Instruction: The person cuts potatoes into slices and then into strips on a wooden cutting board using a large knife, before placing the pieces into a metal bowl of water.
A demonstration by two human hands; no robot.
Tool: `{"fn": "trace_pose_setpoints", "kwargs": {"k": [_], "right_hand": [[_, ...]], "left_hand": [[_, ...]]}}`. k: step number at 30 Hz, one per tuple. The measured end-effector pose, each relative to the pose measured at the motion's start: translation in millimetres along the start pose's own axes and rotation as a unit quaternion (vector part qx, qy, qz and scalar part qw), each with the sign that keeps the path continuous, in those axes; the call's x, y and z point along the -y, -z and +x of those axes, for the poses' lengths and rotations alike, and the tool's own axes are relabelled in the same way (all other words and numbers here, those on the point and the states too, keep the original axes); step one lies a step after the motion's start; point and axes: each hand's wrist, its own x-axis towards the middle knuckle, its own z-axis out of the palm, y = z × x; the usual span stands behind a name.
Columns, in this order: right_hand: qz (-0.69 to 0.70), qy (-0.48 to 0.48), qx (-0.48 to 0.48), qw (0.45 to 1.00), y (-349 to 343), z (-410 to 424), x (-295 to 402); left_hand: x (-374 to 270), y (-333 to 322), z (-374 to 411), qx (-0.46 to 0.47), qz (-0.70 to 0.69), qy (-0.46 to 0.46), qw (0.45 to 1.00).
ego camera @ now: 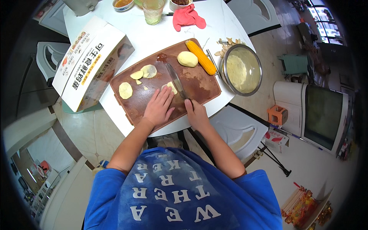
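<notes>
My right hand [197, 115] grips the handle of a kitchen knife [176, 80], its blade angled away from me across a brown cutting board [198, 86]. My left hand [161, 106] lies palm down on the board, fingertips pressing on a pale cut potato piece [171, 87] just left of the blade. The fingers partly hide that piece. Toward the board's left are a round potato slice [125, 90], another slice [149, 71], a smaller slice [136, 75] and small scraps. A whole peeled potato [187, 59] sits at the far side, beside an ear of corn [201, 57].
A metal bowl [242, 70] holding pale contents stands right of the board, with peelings [227, 49] behind it. A large printed carton [86, 63] is at left. At the back are a glass [153, 13], a red cloth [188, 18] and a small bowl [123, 4].
</notes>
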Motion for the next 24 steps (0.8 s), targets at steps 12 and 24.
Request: {"fn": "trace_pose_setpoints", "kwargs": {"k": [12, 24], "right_hand": [[-0.054, -0.008, 0.018, 0.998, 6, -21, 2], [-0.074, 0.019, 0.047, 0.996, -7, 11, 4]], "left_hand": [[3, -1, -1, -0.013, -0.007, -0.003, 1.0], [2, -1, -4, 0.008, -0.007, -0.004, 1.0]]}}
